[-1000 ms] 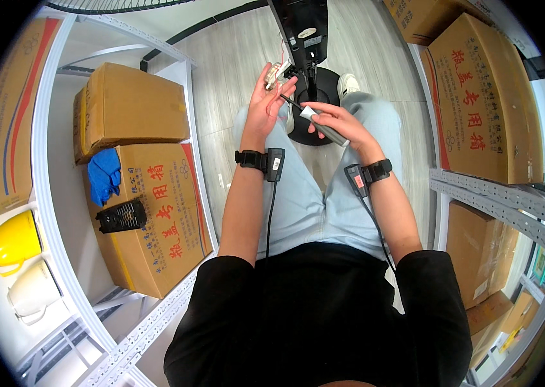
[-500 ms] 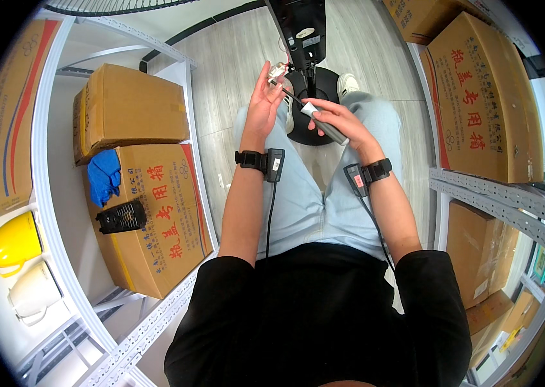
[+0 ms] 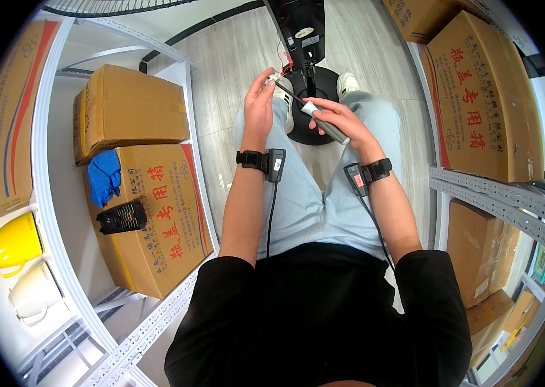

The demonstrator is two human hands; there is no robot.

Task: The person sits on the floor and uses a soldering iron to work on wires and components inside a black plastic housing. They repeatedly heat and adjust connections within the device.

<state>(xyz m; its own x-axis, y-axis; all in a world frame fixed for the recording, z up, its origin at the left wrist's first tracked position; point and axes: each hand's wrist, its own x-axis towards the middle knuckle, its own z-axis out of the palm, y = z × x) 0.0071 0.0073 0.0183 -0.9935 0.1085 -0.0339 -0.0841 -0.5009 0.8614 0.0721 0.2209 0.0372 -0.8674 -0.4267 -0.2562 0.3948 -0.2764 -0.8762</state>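
My left hand [image 3: 258, 97] pinches a small white part [image 3: 274, 79] with thin red wires [image 3: 288, 63] beside a black upright stand housing [image 3: 298, 26]. My right hand [image 3: 340, 121] is closed on a screwdriver [image 3: 324, 126] with a grey handle, its dark shaft reaching up-left toward the white part; whether the tip touches it I cannot tell. The stand's round black base [image 3: 311, 132] rests on the floor between my feet, partly hidden by my hands.
Metal shelving with cardboard boxes [image 3: 130, 103] lines both sides. On the left are a blue cloth [image 3: 105, 177], a black slotted part [image 3: 123, 217], a yellow mug [image 3: 11, 238] and a white mug [image 3: 30, 290]. A wire guard [image 3: 118, 8] crosses the top left.
My left hand has shifted slightly, its fingers now drawn together around the white part. My right hand and the screwdriver stay in almost the same place.
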